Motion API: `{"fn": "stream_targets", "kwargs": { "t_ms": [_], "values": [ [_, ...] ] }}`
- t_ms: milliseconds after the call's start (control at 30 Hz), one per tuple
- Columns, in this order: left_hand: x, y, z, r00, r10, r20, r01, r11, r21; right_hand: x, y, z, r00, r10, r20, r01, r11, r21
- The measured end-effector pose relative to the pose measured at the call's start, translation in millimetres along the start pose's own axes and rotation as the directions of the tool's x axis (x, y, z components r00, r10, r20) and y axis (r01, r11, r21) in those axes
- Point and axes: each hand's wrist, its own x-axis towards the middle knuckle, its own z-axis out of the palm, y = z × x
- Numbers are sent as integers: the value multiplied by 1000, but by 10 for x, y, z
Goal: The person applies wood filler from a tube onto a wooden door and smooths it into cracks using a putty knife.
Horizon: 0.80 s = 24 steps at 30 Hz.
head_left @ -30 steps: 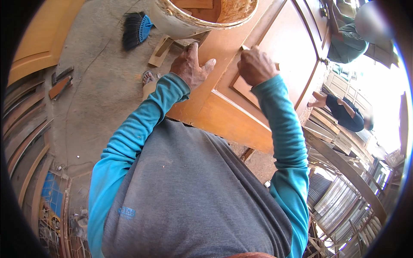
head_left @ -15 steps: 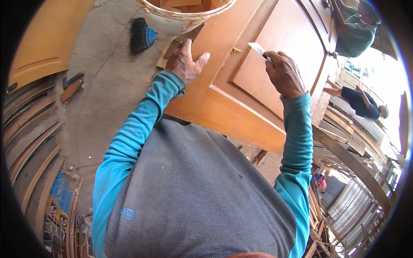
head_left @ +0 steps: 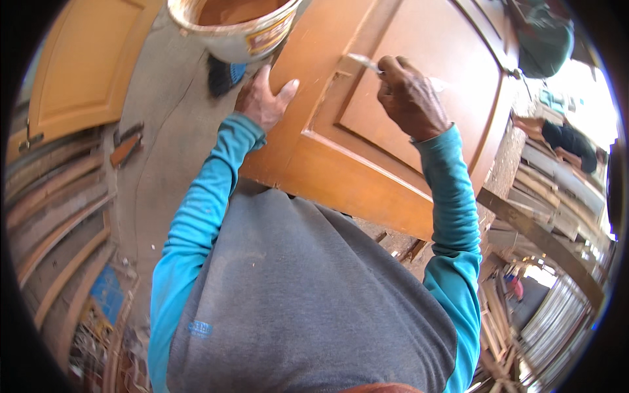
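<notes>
A brown wooden panel door (head_left: 347, 180) lies in front of me, with a raised centre panel and moulded grooves. My left hand (head_left: 265, 101) holds its left edge, the thumb spread over the face and the other fingers partly hidden past the side. In my right hand (head_left: 413, 95) is a putty knife (head_left: 362, 62), gripped by its handle, which the fingers mostly cover. Its thin blade points left, over the moulding beside the raised panel. A patch of brownish filler shows on the moulding just below the blade; whether the blade touches the wood I cannot tell.
A white bucket (head_left: 226, 36) with brown-smeared rim and brown contents stands beyond my left hand. Behind it is a black-and-blue broom head (head_left: 226, 75). Stacked boards (head_left: 59, 196) and a lighter door (head_left: 88, 72) line the left. Two people and timber (head_left: 550, 196) are at right.
My right hand has brought the putty knife left, toward the moulding, and the blade has tilted flatter. My left hand stays at the door's edge. The whole view has shifted slightly.
</notes>
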Motion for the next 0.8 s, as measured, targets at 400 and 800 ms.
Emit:
{"fn": "stream_targets", "kwargs": {
  "t_ms": [400,800],
  "values": [
    [-60,-332,-50,994,90,67,-74,975,-208,281,-748,145,962,255,-98,-254,967,21],
    [82,-659,2,971,110,212,-32,940,-339,404,-944,378,953,262,-155,-245,962,121]
  ]
}}
